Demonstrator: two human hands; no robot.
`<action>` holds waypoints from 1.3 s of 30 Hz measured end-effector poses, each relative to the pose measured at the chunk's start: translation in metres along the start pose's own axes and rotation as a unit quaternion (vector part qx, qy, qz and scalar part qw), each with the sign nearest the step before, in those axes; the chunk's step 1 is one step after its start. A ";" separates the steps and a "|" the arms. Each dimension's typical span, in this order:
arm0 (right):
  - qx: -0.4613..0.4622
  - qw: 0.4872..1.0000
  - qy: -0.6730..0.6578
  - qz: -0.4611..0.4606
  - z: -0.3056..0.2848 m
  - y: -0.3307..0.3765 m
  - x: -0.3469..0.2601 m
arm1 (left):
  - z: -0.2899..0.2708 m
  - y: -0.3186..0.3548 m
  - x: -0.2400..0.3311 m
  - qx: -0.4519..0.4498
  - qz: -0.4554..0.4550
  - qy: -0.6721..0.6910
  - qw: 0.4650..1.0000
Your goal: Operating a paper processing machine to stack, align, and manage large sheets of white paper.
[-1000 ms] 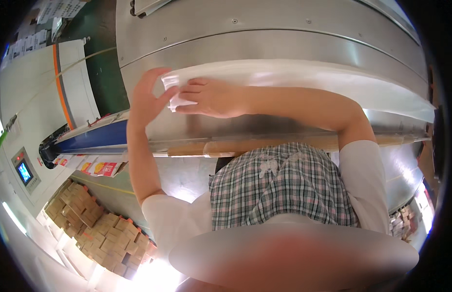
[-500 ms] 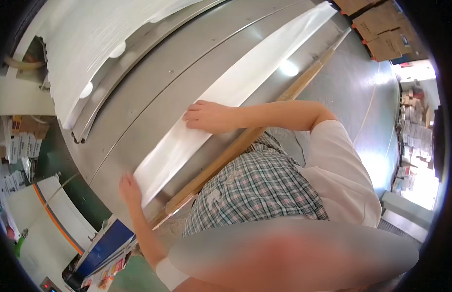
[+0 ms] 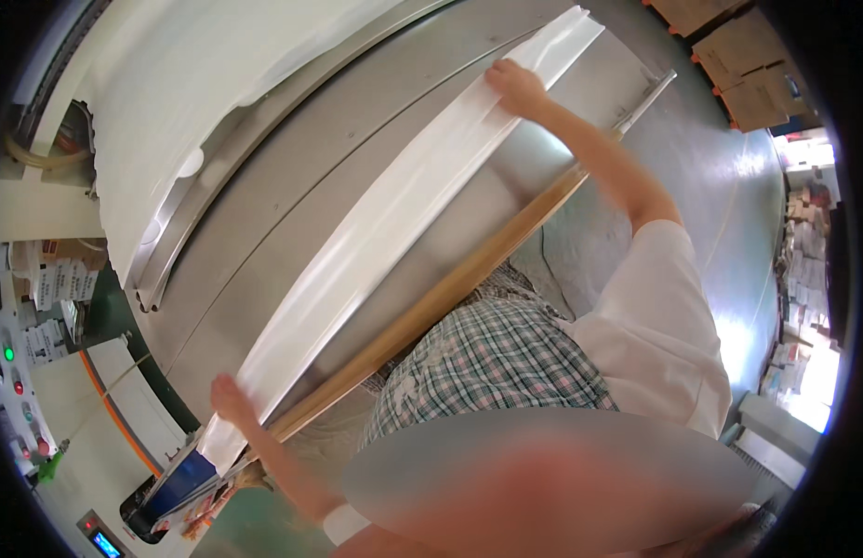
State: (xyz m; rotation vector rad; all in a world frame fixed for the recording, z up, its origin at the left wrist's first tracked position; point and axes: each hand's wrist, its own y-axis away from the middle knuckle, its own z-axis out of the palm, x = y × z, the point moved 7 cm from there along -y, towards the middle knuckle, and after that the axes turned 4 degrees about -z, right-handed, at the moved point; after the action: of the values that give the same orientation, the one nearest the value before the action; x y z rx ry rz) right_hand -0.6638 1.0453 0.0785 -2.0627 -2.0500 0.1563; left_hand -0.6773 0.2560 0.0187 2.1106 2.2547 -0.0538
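A long white strip of glossy sheet, film or plastic point(image 3: 357, 242), lies diagonally over a grey metal table point(image 3: 292, 200), from the far right down past the near left edge. Toward its far end my right hand point(image 3: 517, 86) rests on top of the strip, fingers extended across it. Close to the near end, my left hand point(image 3: 232, 398) is at the strip's left edge. Motion smears its fingers, so its hold on the sheet cannot be made out.
A wooden bar point(image 3: 431, 302) runs along the table's front edge, against my checked apron point(image 3: 497, 349). A wide white sheet point(image 3: 208, 65) hangs from the machine behind. Cardboard boxes point(image 3: 748, 74) stand far right; a control panel point(image 3: 13, 372) is at left.
The strip has shifted toward the near left, its near end now past the table edge. My right hand has moved far along it; my left hand has come slightly nearer.
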 end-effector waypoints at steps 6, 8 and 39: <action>-0.028 0.991 0.063 0.114 -0.003 0.012 0.165 | -0.041 0.026 0.173 -0.031 -0.105 0.057 0.992; -0.032 0.989 0.070 0.129 -0.002 0.019 0.210 | -0.047 0.028 0.202 -0.025 -0.120 0.053 0.991; -0.249 0.938 -0.142 0.196 0.076 -0.015 0.293 | -0.026 0.033 0.184 -0.154 -0.177 -0.055 0.970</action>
State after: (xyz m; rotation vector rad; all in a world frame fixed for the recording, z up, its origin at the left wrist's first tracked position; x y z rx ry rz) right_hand -0.6916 1.3433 0.0334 -2.9080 -1.9452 -0.0044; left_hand -0.6572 0.4431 0.0338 1.5035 2.3630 0.1518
